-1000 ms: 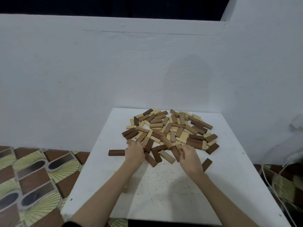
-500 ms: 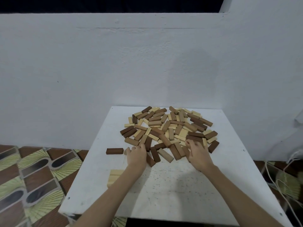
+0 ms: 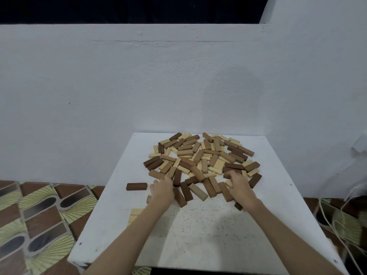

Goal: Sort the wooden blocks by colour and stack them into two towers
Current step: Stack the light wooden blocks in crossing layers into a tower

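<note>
A loose pile of wooden blocks (image 3: 200,159), dark brown, mid brown and pale, covers the far half of the white table (image 3: 198,235). My left hand (image 3: 161,190) rests at the pile's near-left edge with its fingers curled down onto brown blocks; what they hold is hidden. My right hand (image 3: 240,187) is at the near-right edge, its fingers curled round the end of a pale block (image 3: 228,183). A dark block (image 3: 238,206) peeks out from under that wrist. One dark block (image 3: 136,186) lies alone to the left of the pile.
A couple of pale blocks (image 3: 135,213) lie beside my left forearm, and a small brown block (image 3: 149,199) sits just beyond them. A white wall stands right behind the table. Patterned floor tiles (image 3: 39,215) lie to the left and cables (image 3: 337,225) to the right.
My right hand has shifted right along the pile's near edge and now covers the dark block that lay beside it. My left hand has stayed at the near-left edge.
</note>
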Action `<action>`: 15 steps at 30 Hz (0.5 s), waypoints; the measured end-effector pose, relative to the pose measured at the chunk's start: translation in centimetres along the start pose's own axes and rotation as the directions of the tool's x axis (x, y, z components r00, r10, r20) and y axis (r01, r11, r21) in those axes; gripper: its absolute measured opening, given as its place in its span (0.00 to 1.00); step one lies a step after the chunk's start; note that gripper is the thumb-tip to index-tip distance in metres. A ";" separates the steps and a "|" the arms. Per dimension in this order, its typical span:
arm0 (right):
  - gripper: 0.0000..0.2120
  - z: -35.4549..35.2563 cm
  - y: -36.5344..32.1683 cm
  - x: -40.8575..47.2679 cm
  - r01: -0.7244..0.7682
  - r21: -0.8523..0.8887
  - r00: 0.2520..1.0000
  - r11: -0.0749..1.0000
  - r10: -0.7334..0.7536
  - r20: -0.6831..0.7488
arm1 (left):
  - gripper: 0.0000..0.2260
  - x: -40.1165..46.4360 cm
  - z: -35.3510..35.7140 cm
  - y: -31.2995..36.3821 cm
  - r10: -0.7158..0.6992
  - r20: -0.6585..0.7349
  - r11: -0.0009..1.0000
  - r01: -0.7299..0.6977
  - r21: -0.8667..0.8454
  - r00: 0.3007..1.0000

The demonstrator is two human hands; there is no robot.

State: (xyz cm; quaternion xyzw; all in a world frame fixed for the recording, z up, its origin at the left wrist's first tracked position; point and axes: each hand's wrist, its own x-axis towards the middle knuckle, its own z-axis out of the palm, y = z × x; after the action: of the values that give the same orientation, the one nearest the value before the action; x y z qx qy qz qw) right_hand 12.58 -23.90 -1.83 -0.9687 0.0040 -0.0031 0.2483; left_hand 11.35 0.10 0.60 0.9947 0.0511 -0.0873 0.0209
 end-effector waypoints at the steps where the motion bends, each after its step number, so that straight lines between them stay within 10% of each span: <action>1: 0.18 -0.3 -0.3 0.4 -0.016 0.012 1.000 1.000 0.016 -0.004 | 0.14 0.1 0.1 0.0 -0.003 0.000 1.000 0.003 0.009 1.000; 7: 0.16 -1.4 -3.1 3.9 0.003 0.060 0.993 0.998 -0.010 0.119 | 0.13 0.8 -0.2 -0.4 -0.019 -0.066 1.000 0.017 -0.020 0.998; 15: 0.11 -1.3 -3.5 6.1 0.159 -0.371 0.966 0.915 -0.066 0.251 | 0.12 1.0 -0.4 0.6 0.042 -0.205 0.896 -0.128 -0.424 0.978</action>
State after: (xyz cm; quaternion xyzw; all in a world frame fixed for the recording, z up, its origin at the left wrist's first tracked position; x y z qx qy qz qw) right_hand 18.73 -21.52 0.98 -0.9908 -0.0806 0.0970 0.0498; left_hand 12.44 -0.37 0.84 0.9698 0.0274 0.0229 0.2413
